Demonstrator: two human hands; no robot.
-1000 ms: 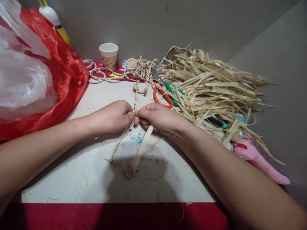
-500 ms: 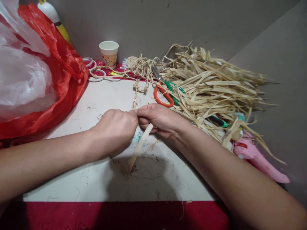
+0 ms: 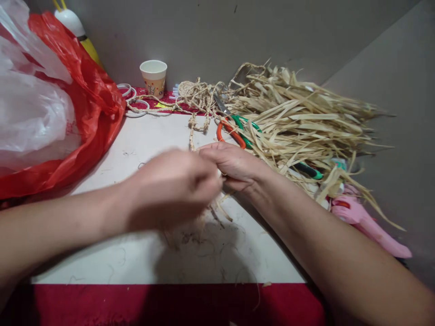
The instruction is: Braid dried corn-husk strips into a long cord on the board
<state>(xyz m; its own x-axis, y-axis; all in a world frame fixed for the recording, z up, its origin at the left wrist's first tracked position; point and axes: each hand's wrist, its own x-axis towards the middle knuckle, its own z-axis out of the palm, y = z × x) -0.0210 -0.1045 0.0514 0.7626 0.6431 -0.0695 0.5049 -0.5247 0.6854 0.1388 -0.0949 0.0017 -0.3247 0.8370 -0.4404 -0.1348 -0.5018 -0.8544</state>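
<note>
A thin twisted straw cord (image 3: 192,136) runs down the white board (image 3: 265,253) to my right hand (image 3: 234,165), whose fingers are pinched shut on it. My left hand (image 3: 178,183) is a closed fist, smeared by motion, crossing in front of my right fingertips. It appears to grip the loose straw strips at the cord's working end; its fingertips and most of the strips are hidden. A few straw ends (image 3: 222,213) stick out below the hands. Beyond my right hand lie scissors (image 3: 233,131) with one orange and one green handle.
A large heap of dry straw (image 3: 306,113) fills the back right, with a pink glue gun (image 3: 369,224) beside it. Behind the board are a paper cup (image 3: 153,78), white rings (image 3: 137,110) and a tangle of cord (image 3: 200,97). A red plastic bag (image 3: 98,99) bulges at left.
My left hand has turned from a pinch at the cord into a fist and swept right across my right fingers. The wide pale strip that hung below is now mostly out of sight.
</note>
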